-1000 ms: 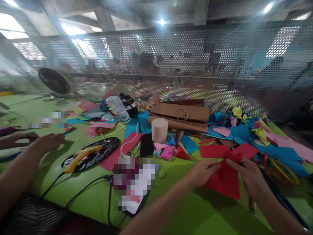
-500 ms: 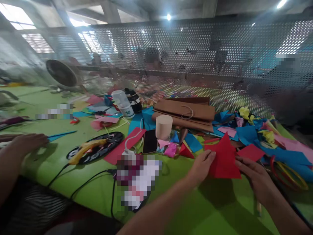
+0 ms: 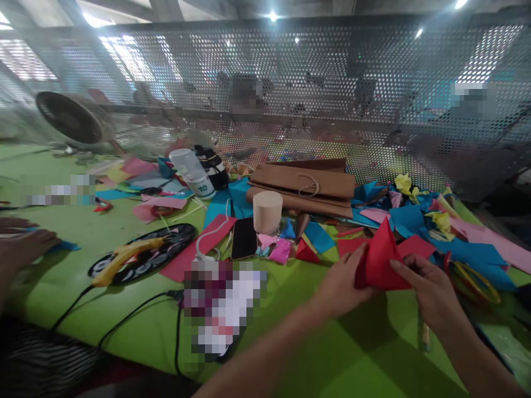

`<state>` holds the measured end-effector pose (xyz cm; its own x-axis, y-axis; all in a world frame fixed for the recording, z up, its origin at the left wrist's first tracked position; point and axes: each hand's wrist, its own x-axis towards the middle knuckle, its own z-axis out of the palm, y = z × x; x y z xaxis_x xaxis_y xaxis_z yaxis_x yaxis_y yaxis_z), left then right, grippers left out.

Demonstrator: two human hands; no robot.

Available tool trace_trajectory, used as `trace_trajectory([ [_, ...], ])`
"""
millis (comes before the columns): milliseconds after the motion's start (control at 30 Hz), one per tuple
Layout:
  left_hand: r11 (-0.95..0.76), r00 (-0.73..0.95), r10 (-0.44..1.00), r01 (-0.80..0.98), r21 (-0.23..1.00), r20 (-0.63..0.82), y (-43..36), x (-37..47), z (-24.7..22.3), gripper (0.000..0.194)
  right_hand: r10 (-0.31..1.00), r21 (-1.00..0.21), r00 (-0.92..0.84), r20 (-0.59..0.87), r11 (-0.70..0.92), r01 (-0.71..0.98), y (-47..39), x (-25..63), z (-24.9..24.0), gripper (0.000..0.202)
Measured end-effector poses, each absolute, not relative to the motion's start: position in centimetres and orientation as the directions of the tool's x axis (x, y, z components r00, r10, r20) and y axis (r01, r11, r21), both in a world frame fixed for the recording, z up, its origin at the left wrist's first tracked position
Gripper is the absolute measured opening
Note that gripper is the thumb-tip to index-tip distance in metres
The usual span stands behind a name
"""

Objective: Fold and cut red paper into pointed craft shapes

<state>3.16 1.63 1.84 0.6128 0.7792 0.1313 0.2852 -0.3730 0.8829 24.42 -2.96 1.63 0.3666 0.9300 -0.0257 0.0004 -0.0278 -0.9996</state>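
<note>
The left hand (image 3: 342,276), nearly closed, grips the left side of the red paper (image 3: 380,257); the right hand (image 3: 429,287) pinches its right side, fingers curled. The bent paper is at four o'clock in view, with the phone (image 3: 244,239) at its nine and a pencil (image 3: 426,336) at its five.

The paper (image 3: 382,257), red and matte, is shown partly folded and curved, with a sharp tip directed upward. A bulged, brighter face is presented at the front; a darker, shaded fold is seen at the left. The sheet is held roughly upright above the green table (image 3: 352,359), its left side gripped by the left hand (image 3: 342,279), its lower right part by the right hand (image 3: 429,287).
</note>
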Motion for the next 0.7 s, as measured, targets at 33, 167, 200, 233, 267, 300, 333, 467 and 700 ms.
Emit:
trace_trajectory([
  [33,-0.361,0.614,0.775,0.243,0.9,0.146,1.6,3.2,1.8,0.091,0.93,-0.998,0.363,-0.052,-0.04,-0.041,-3.0,24.3,1.7,0.033],
  [167,-0.181,0.558,0.818,0.019,0.983,0.139,1.7,3.5,1.5,0.054,0.919,-0.977,0.379,-0.112,-0.033,-0.209,-3.1,23.9,2.4,0.034],
  [200,-0.073,0.523,0.848,-0.048,0.996,0.087,1.8,3.7,1.5,0.045,0.917,-0.968,0.378,-0.129,-0.034,-0.248,-3.1,23.8,2.6,0.034],
  [233,0.045,0.481,0.877,-0.117,0.992,0.017,1.9,3.8,1.5,0.04,0.916,-0.96,0.371,-0.15,-0.045,-0.278,-3.0,23.7,2.8,0.034],
  [267,0.153,0.431,0.901,-0.186,0.971,-0.06,1.9,3.9,1.5,0.04,0.916,-0.956,0.364,-0.167,-0.06,-0.288,-3.0,23.7,2.9,0.034],
  [300,0.238,0.379,0.916,-0.249,0.939,-0.132,2.0,4.0,1.6,0.041,0.917,-0.959,0.36,-0.172,-0.072,-0.275,-3.0,23.7,3.0,0.034],
  [333,0.294,0.334,0.924,-0.302,0.907,-0.189,2.0,4.1,1.7,0.041,0.916,-0.968,0.368,-0.157,-0.07,-0.24,-3.0,23.8,3.0,0.033],
  [467,0.329,0.274,0.933,-0.381,0.864,-0.234,1.4,3.6,2.3,0.036,0.932,-0.999,0.359,0.045,0.047,0.005,-3.7,24.1,3.2,0.056],
  [700,0.189,0.298,0.947,-0.223,0.956,-0.118,-3.2,0.1,1.5,0.049,0.955,-0.706,-0.055,0.291,0.253,0.661,-9.6,23.8,3.0,0.046],
])
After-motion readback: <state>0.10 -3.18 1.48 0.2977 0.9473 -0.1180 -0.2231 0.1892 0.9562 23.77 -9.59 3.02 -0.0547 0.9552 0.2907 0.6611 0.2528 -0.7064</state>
